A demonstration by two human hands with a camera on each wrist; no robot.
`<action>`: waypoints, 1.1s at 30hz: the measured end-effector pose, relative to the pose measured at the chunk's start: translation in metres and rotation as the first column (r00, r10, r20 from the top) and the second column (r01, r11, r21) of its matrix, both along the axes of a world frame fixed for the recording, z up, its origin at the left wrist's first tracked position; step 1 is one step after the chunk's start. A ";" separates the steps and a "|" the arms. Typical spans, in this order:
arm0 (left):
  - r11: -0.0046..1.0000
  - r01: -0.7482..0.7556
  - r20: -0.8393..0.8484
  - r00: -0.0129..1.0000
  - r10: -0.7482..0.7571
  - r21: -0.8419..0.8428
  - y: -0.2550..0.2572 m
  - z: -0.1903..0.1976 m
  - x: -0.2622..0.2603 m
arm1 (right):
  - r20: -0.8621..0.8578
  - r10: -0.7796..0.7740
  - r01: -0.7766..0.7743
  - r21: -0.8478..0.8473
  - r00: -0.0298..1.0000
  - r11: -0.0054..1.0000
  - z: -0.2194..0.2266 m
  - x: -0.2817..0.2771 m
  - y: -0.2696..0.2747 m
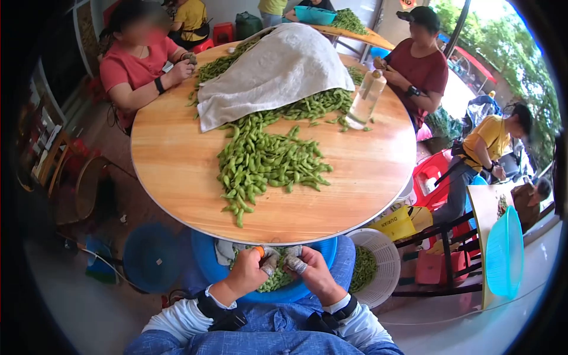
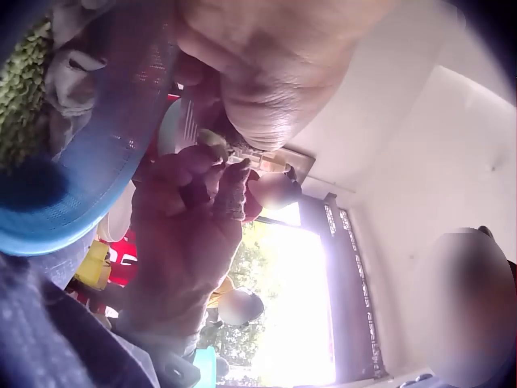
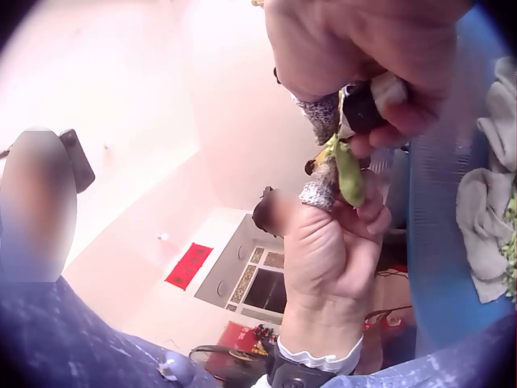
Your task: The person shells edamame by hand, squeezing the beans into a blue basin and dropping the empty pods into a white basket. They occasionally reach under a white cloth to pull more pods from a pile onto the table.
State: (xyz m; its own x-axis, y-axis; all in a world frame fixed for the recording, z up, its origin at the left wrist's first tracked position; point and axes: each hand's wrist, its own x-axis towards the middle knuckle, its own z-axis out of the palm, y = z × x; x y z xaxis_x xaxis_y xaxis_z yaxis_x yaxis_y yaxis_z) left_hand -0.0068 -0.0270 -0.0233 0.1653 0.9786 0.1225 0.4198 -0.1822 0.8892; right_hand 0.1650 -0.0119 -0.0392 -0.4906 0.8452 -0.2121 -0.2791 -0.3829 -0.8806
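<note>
Both hands meet over a blue basket (image 1: 201, 254) on the lap, which holds green beans (image 1: 273, 281) and a grey cloth (image 1: 225, 251). A green soybean pod (image 3: 350, 174) is gripped by my left hand (image 1: 248, 274), between its wrapped thumb and curled fingers. My right hand (image 1: 316, 273) pinches the pod's thin stem end between thumb and finger. Grey wraps cover the thumbs, and an orange band (image 1: 259, 251) circles a left finger. Seen from the left wrist, the pod (image 2: 212, 143) is partly hidden by the hands.
A round wooden table (image 1: 171, 171) stands ahead with a pile of soybean pods (image 1: 260, 157), a pale cloth (image 1: 278, 65) and a clear bottle (image 1: 367, 100). A white basket (image 1: 384, 269) sits at right. Two people (image 1: 139, 71) work across the table.
</note>
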 end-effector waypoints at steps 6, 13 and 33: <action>0.996 -0.028 -0.163 0.986 0.041 0.083 -0.005 0.005 0.002 | 0.086 -0.028 0.024 0.050 0.996 0.998 0.012 -0.006 -0.002; 0.995 0.008 0.179 0.984 0.011 -0.101 -0.005 -0.003 0.001 | 0.041 -0.065 0.064 0.029 0.997 0.998 0.014 -0.008 -0.003; 0.964 0.151 0.110 0.985 -0.130 -0.220 -0.002 -0.011 -0.010 | -0.005 0.022 -0.022 -0.031 1.000 0.999 -0.006 -0.005 0.002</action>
State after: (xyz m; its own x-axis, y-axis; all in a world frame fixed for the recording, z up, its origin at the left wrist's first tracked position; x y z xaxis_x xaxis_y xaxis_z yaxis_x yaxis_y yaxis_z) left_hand -0.0168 -0.0288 -0.0348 0.3016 0.9502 -0.0789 0.3177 -0.0221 0.9479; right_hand 0.1598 -0.0101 -0.0447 -0.5102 0.8271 -0.2359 -0.2745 -0.4165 -0.8667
